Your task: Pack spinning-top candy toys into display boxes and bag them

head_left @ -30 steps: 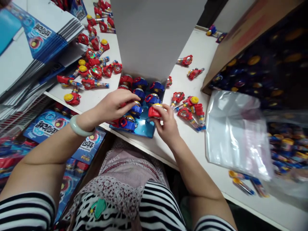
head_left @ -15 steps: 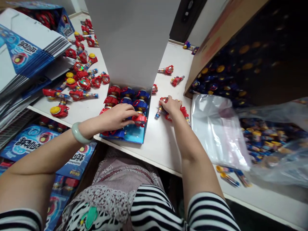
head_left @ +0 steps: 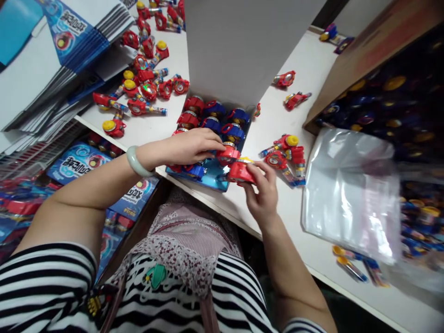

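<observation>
At frame centre, the right hand [head_left: 264,194] pinches a red toy [head_left: 240,172] at the near corner of the blue tray [head_left: 212,172]. The left hand [head_left: 192,145] lies curled over the packed rows, holding them. Seating it well probably means matching its neighbours' angle.

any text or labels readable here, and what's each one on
Flat-packed cartons, top left: white Korean lettering on a blue panel, too blurred to quote.
Blue boxes under the table edge: large Korean lettering, upside down to the camera, not legible.
Toys in the blue tray, plastic bag, brown carton: no readable text.
</observation>
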{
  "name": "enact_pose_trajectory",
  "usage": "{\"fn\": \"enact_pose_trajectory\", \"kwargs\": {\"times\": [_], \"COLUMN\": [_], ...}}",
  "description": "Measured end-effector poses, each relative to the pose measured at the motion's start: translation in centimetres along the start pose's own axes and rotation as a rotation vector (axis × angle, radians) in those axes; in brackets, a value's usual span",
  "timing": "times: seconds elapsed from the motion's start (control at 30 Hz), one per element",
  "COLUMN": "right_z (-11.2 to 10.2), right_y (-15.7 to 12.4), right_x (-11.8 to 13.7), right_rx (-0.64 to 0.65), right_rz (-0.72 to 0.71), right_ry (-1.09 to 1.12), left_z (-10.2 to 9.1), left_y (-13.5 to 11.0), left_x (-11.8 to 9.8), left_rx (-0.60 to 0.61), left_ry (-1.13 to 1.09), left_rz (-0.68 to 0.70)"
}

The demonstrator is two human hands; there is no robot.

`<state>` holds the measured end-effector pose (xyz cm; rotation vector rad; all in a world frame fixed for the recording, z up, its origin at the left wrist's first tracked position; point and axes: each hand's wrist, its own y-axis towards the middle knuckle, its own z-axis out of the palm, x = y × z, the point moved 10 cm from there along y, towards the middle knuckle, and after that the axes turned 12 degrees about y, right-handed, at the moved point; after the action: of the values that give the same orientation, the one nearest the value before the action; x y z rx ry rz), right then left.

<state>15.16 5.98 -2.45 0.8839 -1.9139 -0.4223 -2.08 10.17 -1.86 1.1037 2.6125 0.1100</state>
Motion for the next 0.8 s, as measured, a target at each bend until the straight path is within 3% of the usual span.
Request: {"fn": "enact_pose_trajectory", "kwargs": {"times": [0.17, 0.37, 0.47, 0.7, 0.8], "right_z": [2.8, 2.3, 3.0, 6.6, 6.6], "right_y": [0.2, 0.4, 0.0, -1.9, -2.3], "right_x": [1.8, 2.6, 2.6, 0.1, -0.4], "right_rx": [0.121, 0.055, 0.107, 0.245, 0.316], "right_rz": [-0.023, -0.065, -0.069, 0.097, 0.166], "right_ry": [-0.059, -0.073, -0.082, -0.095, -0.059], "left_z": [-0.1, -0.1, -0.1, 0.5, -0.6], "left_y": [-0.2, -0.3, -0.4, 0.0, -0.5], "left_x": [-0.2, 0.1, 0.2, 0.4, 0.4], "left_rx": [-0.029, -0.074, -0.085, -0.098, -0.133], "left_ry": [0.022, -0.004, -0.016, -0.075, -0.145], "left_rz": [0.024, 0.03, 0.04, 0.026, 0.017]}}
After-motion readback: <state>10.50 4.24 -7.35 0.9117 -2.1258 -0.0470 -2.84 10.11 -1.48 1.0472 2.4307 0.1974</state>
